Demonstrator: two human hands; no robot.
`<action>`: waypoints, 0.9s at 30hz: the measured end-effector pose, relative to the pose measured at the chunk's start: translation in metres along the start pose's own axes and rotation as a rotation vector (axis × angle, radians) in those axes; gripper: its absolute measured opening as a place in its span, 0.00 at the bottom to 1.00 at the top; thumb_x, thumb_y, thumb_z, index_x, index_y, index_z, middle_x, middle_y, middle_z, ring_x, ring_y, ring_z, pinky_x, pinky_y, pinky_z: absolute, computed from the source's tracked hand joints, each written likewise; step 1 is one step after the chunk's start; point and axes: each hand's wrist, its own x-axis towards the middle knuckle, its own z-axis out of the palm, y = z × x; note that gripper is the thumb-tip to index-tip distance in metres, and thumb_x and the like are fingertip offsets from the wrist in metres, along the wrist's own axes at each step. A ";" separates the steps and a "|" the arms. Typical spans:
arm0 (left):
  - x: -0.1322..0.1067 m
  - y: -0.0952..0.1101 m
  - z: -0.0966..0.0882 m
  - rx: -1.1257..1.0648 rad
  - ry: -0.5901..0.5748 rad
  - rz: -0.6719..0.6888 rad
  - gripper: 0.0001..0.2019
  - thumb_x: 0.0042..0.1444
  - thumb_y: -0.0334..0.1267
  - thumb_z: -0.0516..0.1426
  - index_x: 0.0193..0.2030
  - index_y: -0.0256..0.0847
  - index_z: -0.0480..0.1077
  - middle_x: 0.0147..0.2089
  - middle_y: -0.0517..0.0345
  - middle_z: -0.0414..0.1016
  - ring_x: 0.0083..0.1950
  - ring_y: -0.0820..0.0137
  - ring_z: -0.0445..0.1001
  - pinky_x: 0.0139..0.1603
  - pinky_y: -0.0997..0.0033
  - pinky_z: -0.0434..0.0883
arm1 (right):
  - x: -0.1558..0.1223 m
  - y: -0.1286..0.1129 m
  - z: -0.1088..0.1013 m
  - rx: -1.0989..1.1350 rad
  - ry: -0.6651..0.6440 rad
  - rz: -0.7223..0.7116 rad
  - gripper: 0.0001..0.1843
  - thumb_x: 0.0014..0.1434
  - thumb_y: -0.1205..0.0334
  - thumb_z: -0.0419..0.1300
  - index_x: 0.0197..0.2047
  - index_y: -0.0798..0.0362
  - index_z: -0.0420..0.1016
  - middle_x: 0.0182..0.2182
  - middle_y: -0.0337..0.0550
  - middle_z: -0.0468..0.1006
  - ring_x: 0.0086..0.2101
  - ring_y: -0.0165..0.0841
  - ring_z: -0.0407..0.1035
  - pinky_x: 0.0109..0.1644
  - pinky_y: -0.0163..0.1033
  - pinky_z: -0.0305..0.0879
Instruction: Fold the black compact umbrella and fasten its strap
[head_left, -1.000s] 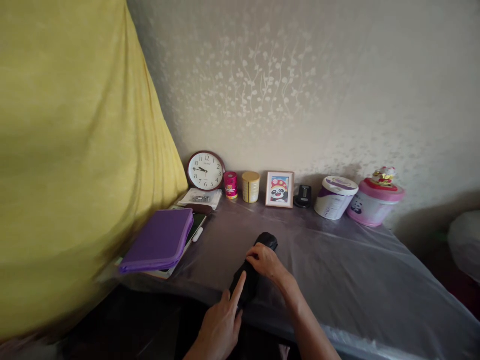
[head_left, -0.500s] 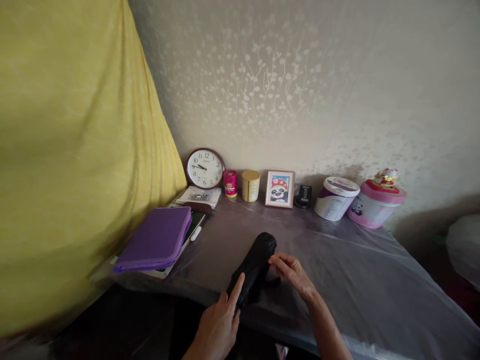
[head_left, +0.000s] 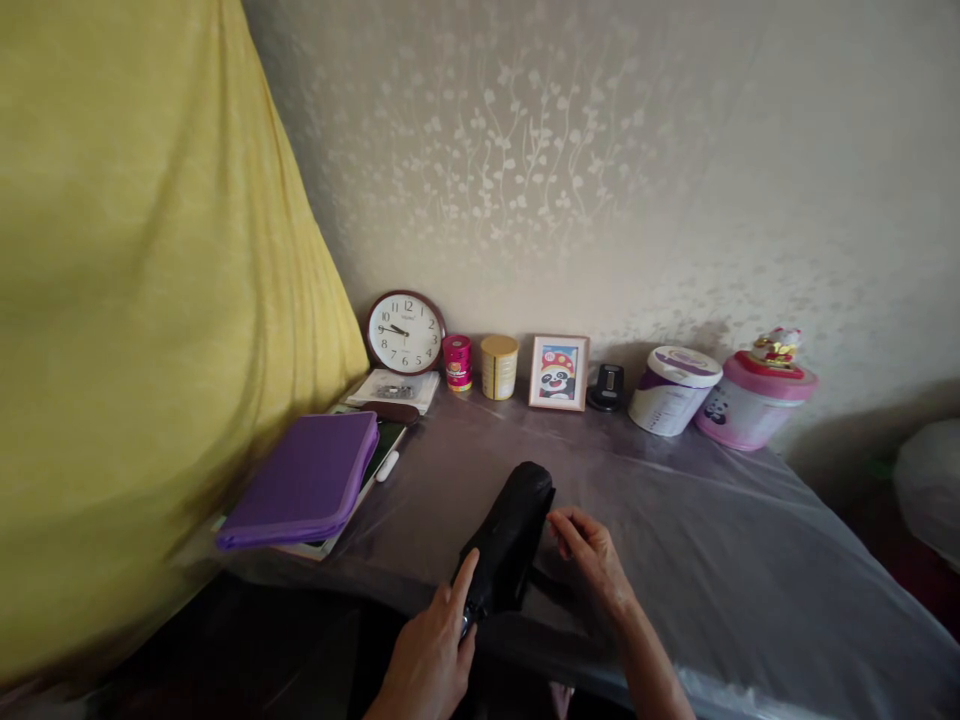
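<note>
The left hand grasps the lower end of a black folded umbrella, forefinger along it, probably for steadiness. It points to one o'clock over the near edge of the table. At its three o'clock, the right hand has fingertips together; whether they pinch cloth, I cannot tell.

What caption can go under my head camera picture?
The left hand holds a folded black umbrella, the right hand beside it, with a panda picture and round clock behind.
</note>
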 end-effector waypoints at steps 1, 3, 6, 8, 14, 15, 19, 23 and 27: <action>0.000 0.000 -0.001 -0.011 -0.003 -0.003 0.32 0.56 0.33 0.45 0.66 0.47 0.35 0.54 0.51 0.66 0.49 0.69 0.70 0.49 0.74 0.64 | 0.000 0.000 0.001 -0.007 0.005 0.000 0.20 0.53 0.44 0.54 0.27 0.54 0.69 0.21 0.36 0.65 0.21 0.26 0.57 0.25 0.31 0.55; 0.001 -0.002 -0.002 -0.051 0.007 0.005 0.32 0.56 0.33 0.45 0.66 0.48 0.37 0.55 0.52 0.66 0.50 0.69 0.70 0.50 0.74 0.64 | 0.000 0.002 0.001 -0.021 0.027 0.009 0.20 0.53 0.43 0.54 0.28 0.54 0.69 0.22 0.36 0.66 0.21 0.26 0.57 0.25 0.31 0.55; 0.003 -0.009 -0.002 -0.195 0.056 0.028 0.32 0.54 0.33 0.47 0.65 0.49 0.41 0.54 0.54 0.68 0.50 0.69 0.71 0.50 0.72 0.64 | -0.001 0.008 -0.003 -0.031 0.068 0.038 0.21 0.52 0.42 0.54 0.28 0.54 0.69 0.22 0.37 0.66 0.21 0.26 0.58 0.25 0.31 0.55; 0.005 -0.014 -0.002 -0.389 0.029 0.001 0.32 0.54 0.36 0.48 0.65 0.51 0.41 0.48 0.56 0.72 0.39 0.71 0.75 0.41 0.73 0.69 | -0.001 0.011 -0.007 -0.034 0.089 0.050 0.22 0.52 0.42 0.54 0.27 0.54 0.70 0.21 0.37 0.66 0.21 0.27 0.58 0.24 0.31 0.55; 0.019 -0.033 -0.005 -1.046 -0.222 -0.183 0.36 0.52 0.51 0.50 0.64 0.45 0.38 0.22 0.68 0.68 0.12 0.79 0.63 0.14 0.81 0.61 | -0.008 0.016 -0.016 -0.056 0.175 0.057 0.22 0.52 0.42 0.54 0.26 0.54 0.70 0.18 0.36 0.64 0.21 0.27 0.57 0.24 0.31 0.54; 0.020 -0.037 -0.006 -1.083 -0.238 -0.203 0.37 0.51 0.53 0.50 0.64 0.43 0.38 0.21 0.68 0.67 0.13 0.77 0.64 0.14 0.80 0.62 | -0.009 0.017 -0.017 -0.059 0.184 0.067 0.22 0.52 0.42 0.54 0.26 0.54 0.70 0.18 0.35 0.64 0.20 0.27 0.57 0.24 0.31 0.53; 0.017 -0.045 -0.017 -0.845 -0.074 -0.299 0.36 0.55 0.55 0.44 0.64 0.40 0.34 0.28 0.57 0.73 0.22 0.69 0.73 0.21 0.72 0.68 | -0.008 0.023 -0.017 -0.048 0.205 0.065 0.21 0.52 0.42 0.54 0.28 0.54 0.70 0.18 0.35 0.64 0.21 0.27 0.57 0.25 0.32 0.54; 0.005 -0.039 -0.026 -0.222 0.270 -0.160 0.30 0.59 0.43 0.41 0.66 0.45 0.33 0.59 0.46 0.60 0.52 0.64 0.69 0.45 0.68 0.68 | -0.006 0.030 -0.016 -0.029 0.232 0.064 0.23 0.51 0.41 0.55 0.29 0.55 0.72 0.18 0.36 0.65 0.20 0.27 0.57 0.23 0.32 0.53; 0.006 -0.030 -0.019 0.077 0.131 -0.131 0.33 0.58 0.35 0.42 0.65 0.47 0.25 0.57 0.46 0.61 0.46 0.66 0.73 0.39 0.72 0.68 | -0.006 0.033 -0.015 -0.017 0.220 0.062 0.23 0.51 0.41 0.54 0.30 0.55 0.72 0.20 0.37 0.67 0.20 0.27 0.58 0.23 0.32 0.54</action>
